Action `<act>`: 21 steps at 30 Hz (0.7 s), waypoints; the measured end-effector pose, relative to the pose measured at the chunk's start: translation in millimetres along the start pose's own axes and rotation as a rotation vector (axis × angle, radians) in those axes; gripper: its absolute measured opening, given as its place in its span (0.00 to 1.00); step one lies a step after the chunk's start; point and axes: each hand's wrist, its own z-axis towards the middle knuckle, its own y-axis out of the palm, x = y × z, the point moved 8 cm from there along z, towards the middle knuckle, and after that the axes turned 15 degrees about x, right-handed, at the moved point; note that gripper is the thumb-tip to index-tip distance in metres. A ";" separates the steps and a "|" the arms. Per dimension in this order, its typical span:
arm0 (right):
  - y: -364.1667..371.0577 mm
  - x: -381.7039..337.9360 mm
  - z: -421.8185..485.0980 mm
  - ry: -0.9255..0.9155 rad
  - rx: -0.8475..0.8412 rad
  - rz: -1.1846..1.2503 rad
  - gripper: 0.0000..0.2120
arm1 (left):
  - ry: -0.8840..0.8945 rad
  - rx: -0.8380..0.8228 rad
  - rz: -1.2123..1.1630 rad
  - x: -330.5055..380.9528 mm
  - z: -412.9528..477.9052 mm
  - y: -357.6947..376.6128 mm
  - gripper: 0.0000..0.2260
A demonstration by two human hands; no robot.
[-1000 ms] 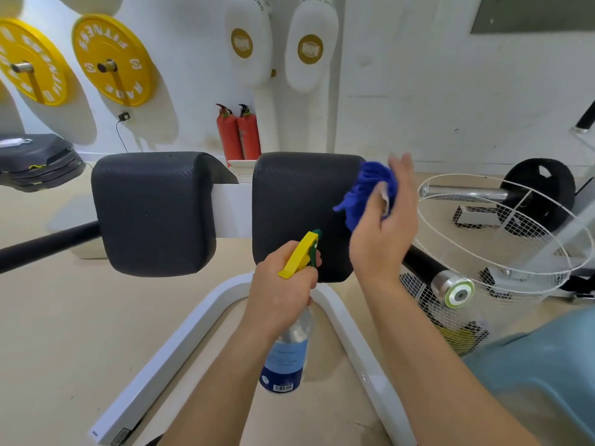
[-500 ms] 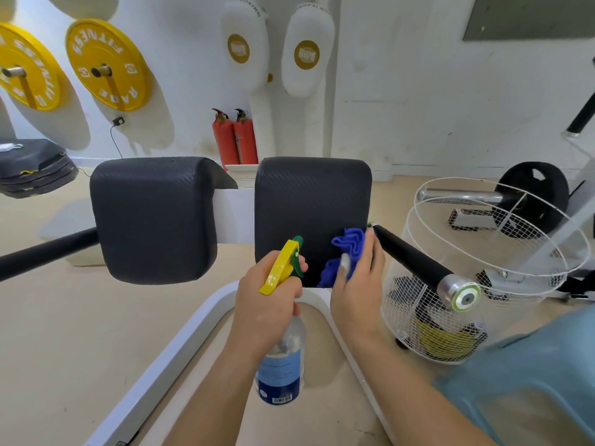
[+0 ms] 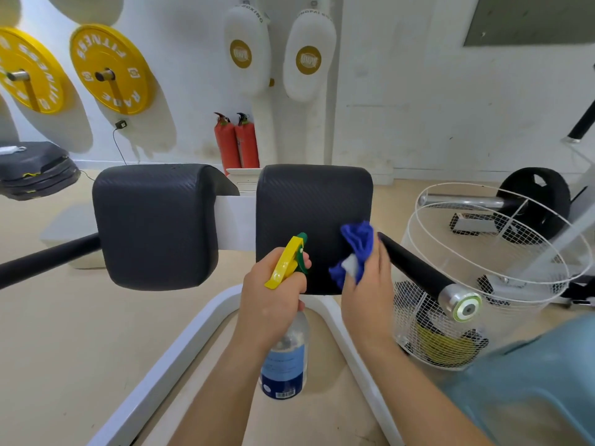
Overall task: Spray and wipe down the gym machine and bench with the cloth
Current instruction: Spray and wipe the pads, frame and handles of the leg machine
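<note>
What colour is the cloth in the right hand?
Blue cloth, with a small white patch; head view.

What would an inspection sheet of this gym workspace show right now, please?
Surface: right pad has the cloth pressed near its lower right corner; no hand on the left pad; white frame below.
Job's things: spray bottle, nozzle towards the right pad; blue cloth, bunched.
Clutter: wire basket beside the machine, dark and yellow items inside.
Hands: left hand grips the spray bottle; right hand holds the cloth.
Cables: black cable hanging from a wall plug.
Surroundings: yellow weight plates and white punch pads on the wall; red fire extinguishers beneath.
</note>
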 end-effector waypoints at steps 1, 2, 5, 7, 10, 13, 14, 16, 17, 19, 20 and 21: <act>-1.1 11.4 -15.9 0.008 -0.041 -0.013 0.35 | -0.004 0.003 0.011 -2.8 -2.2 1.1 0.15; -3.0 20.5 -30.5 0.015 -0.075 -0.020 0.34 | -0.011 0.007 0.019 -6.4 -4.4 1.4 0.15; -15.1 31.2 -57.0 0.039 -0.110 0.024 0.30 | -0.053 0.023 0.018 -21.3 -11.1 -2.3 0.15; -28.3 28.0 -58.4 0.071 -0.043 0.097 0.30 | -0.076 0.036 0.042 -33.2 -14.2 -7.8 0.13; -46.3 19.0 -51.0 0.065 0.086 0.164 0.27 | -0.111 0.058 0.051 -50.7 -20.5 -18.0 0.14; -53.3 8.3 -45.2 0.018 0.143 0.204 0.24 | -0.115 0.075 0.042 -61.9 -25.1 -27.0 0.16; -53.8 3.8 -43.8 -0.008 0.150 0.214 0.25 | -0.110 0.077 0.042 -64.6 -26.3 -28.5 0.17; -53.3 -6.7 -40.4 -0.074 0.161 0.223 0.25 | -0.098 0.066 0.037 -69.2 -29.6 -29.7 0.17; -52.6 -12.0 -37.9 -0.103 0.170 0.225 0.25 | -0.093 0.055 0.039 -70.6 -31.4 -29.3 0.16; -49.0 -22.7 -33.3 -0.155 0.180 0.232 0.26 | -0.090 0.042 0.063 -75.0 -34.4 -30.1 0.16; -47.0 -27.7 -30.9 -0.176 0.182 0.240 0.26 | -0.090 0.036 0.070 -77.4 -35.4 -30.5 0.16; -45.0 -32.4 -28.6 -0.194 0.187 0.252 0.25 | -0.089 0.031 0.075 -79.6 -36.5 -31.4 0.16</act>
